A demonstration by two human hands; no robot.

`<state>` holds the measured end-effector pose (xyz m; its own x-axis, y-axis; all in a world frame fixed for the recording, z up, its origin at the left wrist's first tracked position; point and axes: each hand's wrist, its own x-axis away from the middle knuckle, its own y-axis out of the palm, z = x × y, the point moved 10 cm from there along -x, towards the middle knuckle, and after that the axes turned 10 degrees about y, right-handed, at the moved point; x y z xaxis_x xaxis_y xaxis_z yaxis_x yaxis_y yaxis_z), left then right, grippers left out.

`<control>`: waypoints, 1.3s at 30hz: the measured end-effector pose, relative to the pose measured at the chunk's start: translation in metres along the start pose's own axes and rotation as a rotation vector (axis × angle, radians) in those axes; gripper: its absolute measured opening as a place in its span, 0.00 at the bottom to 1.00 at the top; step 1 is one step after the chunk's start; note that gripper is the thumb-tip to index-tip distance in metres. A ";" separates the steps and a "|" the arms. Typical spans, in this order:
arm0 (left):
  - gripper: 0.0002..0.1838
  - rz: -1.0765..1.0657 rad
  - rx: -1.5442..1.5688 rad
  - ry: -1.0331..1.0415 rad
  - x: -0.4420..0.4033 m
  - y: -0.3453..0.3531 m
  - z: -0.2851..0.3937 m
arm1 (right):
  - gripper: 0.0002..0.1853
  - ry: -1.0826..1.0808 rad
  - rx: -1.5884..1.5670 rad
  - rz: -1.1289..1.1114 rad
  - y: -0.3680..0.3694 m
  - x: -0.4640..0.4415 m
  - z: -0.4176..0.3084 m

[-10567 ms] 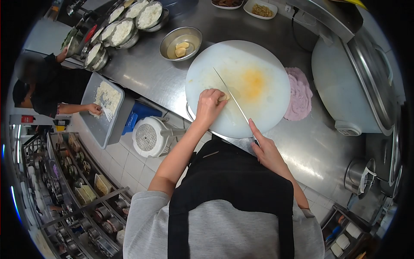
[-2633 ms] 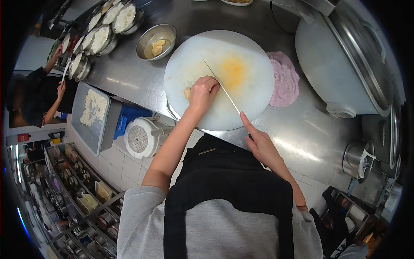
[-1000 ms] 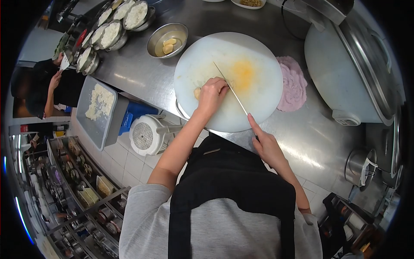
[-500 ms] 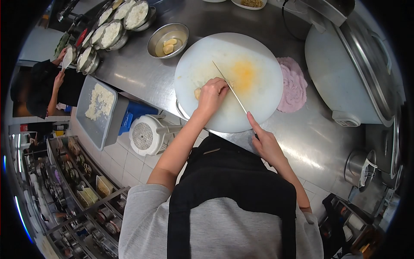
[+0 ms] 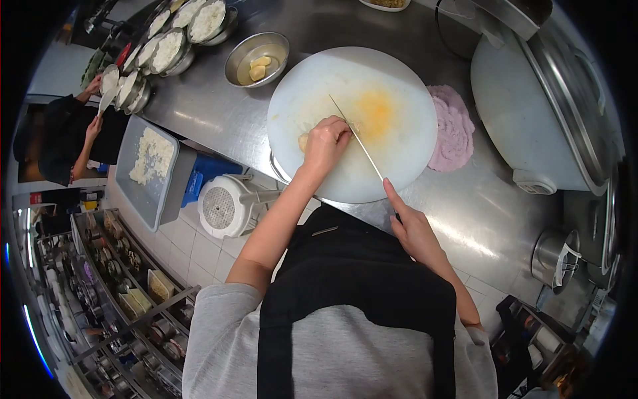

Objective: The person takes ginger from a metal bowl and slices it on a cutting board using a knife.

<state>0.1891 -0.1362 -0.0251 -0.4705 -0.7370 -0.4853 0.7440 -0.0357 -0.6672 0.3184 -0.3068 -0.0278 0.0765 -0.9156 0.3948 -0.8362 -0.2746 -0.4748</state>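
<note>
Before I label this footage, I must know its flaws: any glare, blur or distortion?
Head view: fisheye bends the shelves at left, and corners go black; head view: glare whitens patches of the steel counter beside the cutting board; head view: the knife shows no obvious motion blur.

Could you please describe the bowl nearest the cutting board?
Find the big, round, white cutting board. By its upper-left edge in the picture stands the metal bowl, holding a few yellowish pieces, whereas the clustered bowls farther left hold white food.

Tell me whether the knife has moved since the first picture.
Yes, the knife has shifted right, nearer the yellow stain on the white cutting board.
</note>
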 end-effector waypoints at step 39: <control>0.04 0.024 -0.021 -0.004 0.002 -0.002 -0.001 | 0.40 0.046 -0.051 -0.018 -0.002 0.010 0.000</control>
<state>0.1864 -0.1373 -0.0251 -0.4505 -0.7403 -0.4991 0.7451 -0.0037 -0.6670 0.3207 -0.3157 -0.0224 0.0681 -0.8958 0.4393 -0.8616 -0.2748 -0.4268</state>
